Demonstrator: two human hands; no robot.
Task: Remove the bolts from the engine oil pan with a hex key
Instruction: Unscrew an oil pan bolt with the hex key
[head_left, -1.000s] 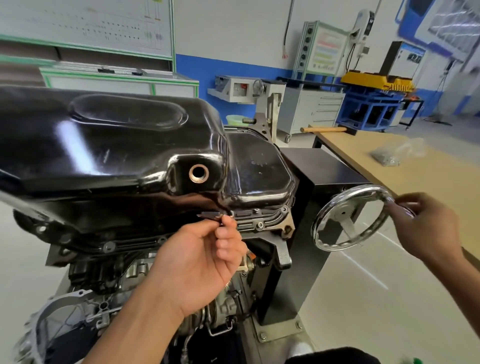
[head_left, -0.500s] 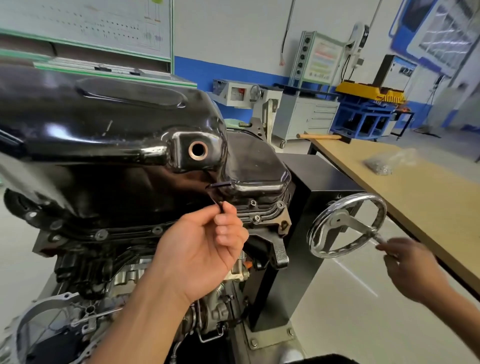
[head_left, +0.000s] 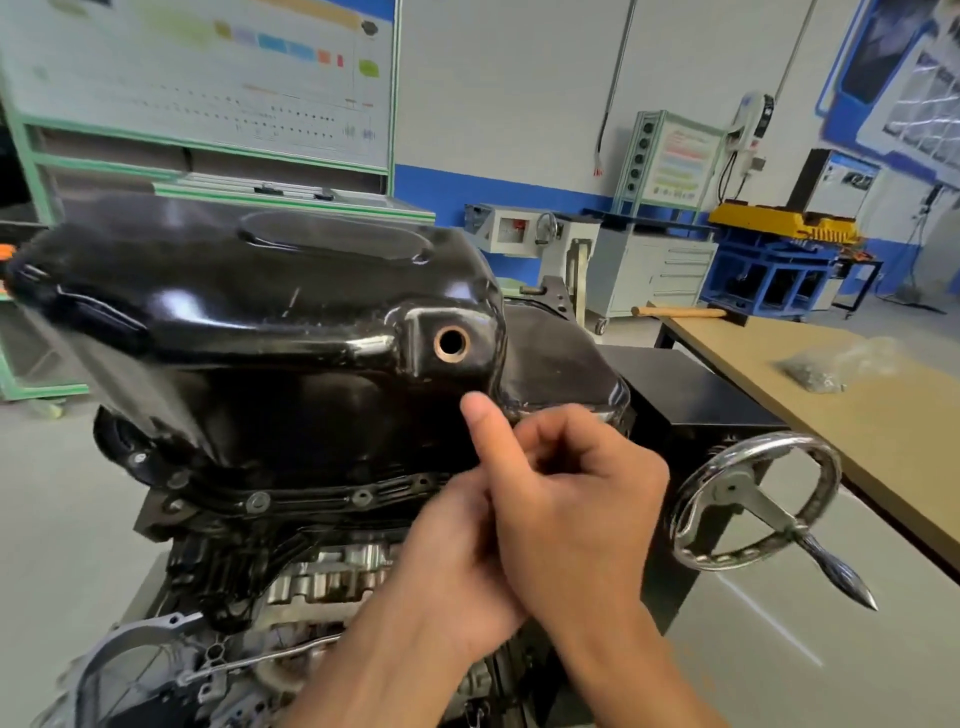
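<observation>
The glossy black oil pan (head_left: 291, 322) sits upside-up on the engine, its copper-ringed drain hole (head_left: 452, 342) facing me. Bolts (head_left: 258, 502) stand along the flange under the pan. My left hand (head_left: 447, 571) reaches up to the flange at the pan's right corner, and its fingers are hidden behind my right hand (head_left: 576, 499). My right hand lies over the left with its fingers curled and the thumb pointing up against the pan. The hex key is hidden between the two hands.
A chrome handwheel (head_left: 753, 501) with a pointed handle juts from the black engine stand (head_left: 691, 384) just right of my hands. A wooden table (head_left: 857, 441) at the right carries a plastic bag (head_left: 826, 369) and a hammer (head_left: 680, 312). Workshop cabinets line the back wall.
My right hand has left the handwheel and come across to join the left hand at the pan's flange. The hex key, seen in my left fingers earlier, is now covered.
</observation>
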